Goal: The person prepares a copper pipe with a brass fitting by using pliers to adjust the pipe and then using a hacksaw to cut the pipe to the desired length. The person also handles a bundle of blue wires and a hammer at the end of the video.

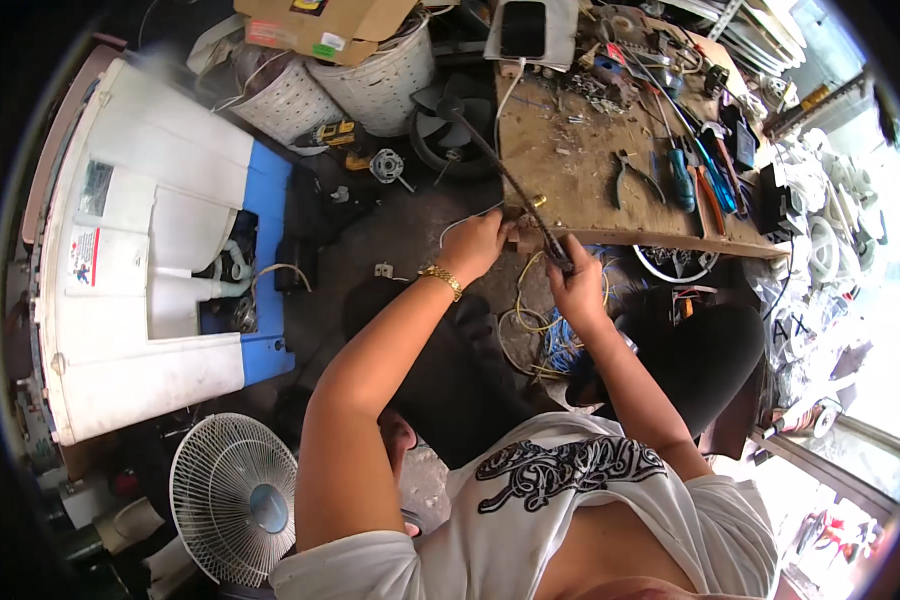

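Note:
My right hand [577, 275] is wrapped round the thick grip of a long, dark, rod-like tool [510, 178]. Its shaft slants up and left past the bench corner, and its far end overlaps a black fan blade wheel, so the tip is hard to make out. At the near left corner of the wooden workbench [610, 215], my left hand [478, 243] has its fingers closed, their tips at the bench edge. Whatever they pinch is too small or hidden to name. A small brass-coloured piece [538, 201] sits just right of those fingertips, beside the tool's shaft.
Pliers [635, 180], screwdrivers [681, 180] and loose small parts lie on the bench. The black blade wheel [448, 125] and a round motor part [387, 167] rest on the floor. Left stands a large white-and-blue casing [120, 340], with a fan [232, 498] below. Wires [560, 350] tangle under the bench.

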The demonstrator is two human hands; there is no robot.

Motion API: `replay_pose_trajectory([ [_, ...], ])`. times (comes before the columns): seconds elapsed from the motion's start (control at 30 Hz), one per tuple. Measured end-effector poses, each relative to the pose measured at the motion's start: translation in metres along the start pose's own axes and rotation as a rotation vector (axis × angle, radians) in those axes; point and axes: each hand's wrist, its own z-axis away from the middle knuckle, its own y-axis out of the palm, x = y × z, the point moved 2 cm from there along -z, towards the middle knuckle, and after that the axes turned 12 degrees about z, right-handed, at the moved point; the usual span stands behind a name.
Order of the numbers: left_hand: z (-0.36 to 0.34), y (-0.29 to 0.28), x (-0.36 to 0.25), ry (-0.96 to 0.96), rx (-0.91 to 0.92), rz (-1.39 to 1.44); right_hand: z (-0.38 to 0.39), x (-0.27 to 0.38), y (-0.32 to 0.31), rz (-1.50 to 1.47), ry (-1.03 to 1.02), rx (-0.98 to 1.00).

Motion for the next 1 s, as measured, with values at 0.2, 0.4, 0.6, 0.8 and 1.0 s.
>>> replay_pose_trajectory([
  [0.2, 0.005, -0.006, -0.004, -0.036, 0.019, 0.014, 0.029, 0.006, -0.028, -0.041, 0.059, 0.037],
  [0.4, 0.000, -0.001, -0.006, -0.018, 0.039, 0.028, 0.008, -0.006, -0.010, 0.009, 0.050, 0.014],
  [0.6, 0.001, -0.007, -0.009, 0.001, 0.014, -0.011, 0.022, 0.002, -0.027, -0.037, 0.070, 0.030],
  [0.8, 0.004, -0.005, -0.012, -0.029, 0.026, 0.039, 0.014, 0.002, -0.016, -0.014, 0.078, 0.035],
  [1.0, 0.001, -0.005, -0.013, -0.054, -0.019, 0.011, 0.021, 0.000, -0.023, -0.041, 0.119, 0.022],
])
